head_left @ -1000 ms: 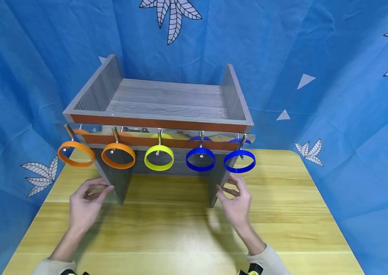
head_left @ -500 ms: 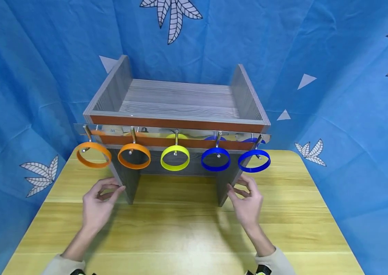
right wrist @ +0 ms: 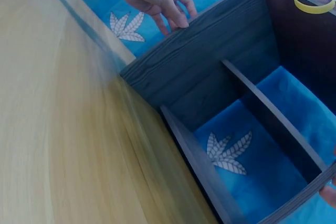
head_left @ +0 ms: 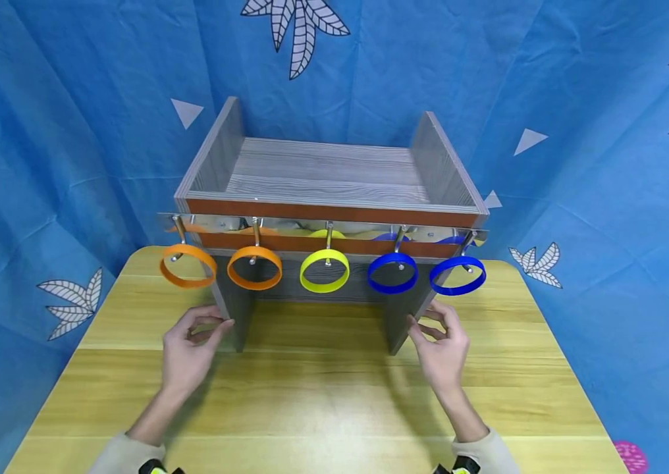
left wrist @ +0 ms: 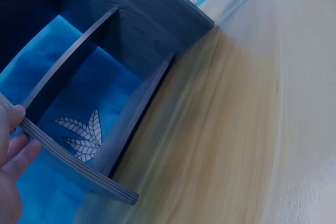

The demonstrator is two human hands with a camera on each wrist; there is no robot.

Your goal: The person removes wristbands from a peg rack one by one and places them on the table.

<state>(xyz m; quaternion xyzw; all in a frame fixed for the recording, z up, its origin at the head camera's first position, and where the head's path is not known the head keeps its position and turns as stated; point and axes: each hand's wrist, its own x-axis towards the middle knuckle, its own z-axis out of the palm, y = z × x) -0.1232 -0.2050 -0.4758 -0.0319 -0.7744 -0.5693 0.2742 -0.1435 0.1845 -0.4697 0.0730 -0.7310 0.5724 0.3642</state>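
A grey wood-grain shelf (head_left: 322, 168) with brown front strips stands upright on the table. Along its front runs a clear strip with metal hooks. Orange rings (head_left: 188, 284), a yellow ring (head_left: 324, 288) and blue rings (head_left: 392, 288) hang on them. My left hand (head_left: 192, 349) grips the front edge of the left side panel (head_left: 224, 309), thumb in front; the left wrist view shows these fingers (left wrist: 21, 156) on it. My right hand (head_left: 444, 352) holds the right side panel (head_left: 408, 316) likewise. Only its fingertips (right wrist: 329, 194) show in the right wrist view.
The shelf stands on a light wooden table (head_left: 322, 408). Blue curtains (head_left: 334, 72) with white leaf prints hang behind and at both sides. In the right wrist view, an inner crossbar (right wrist: 273, 114) spans between the panels. A pink patch (head_left: 631, 455) shows at lower right.
The shelf, its hanging rings and both hands have shifted steadily to the right in the head view. Both hands keep their hold on the side panels.
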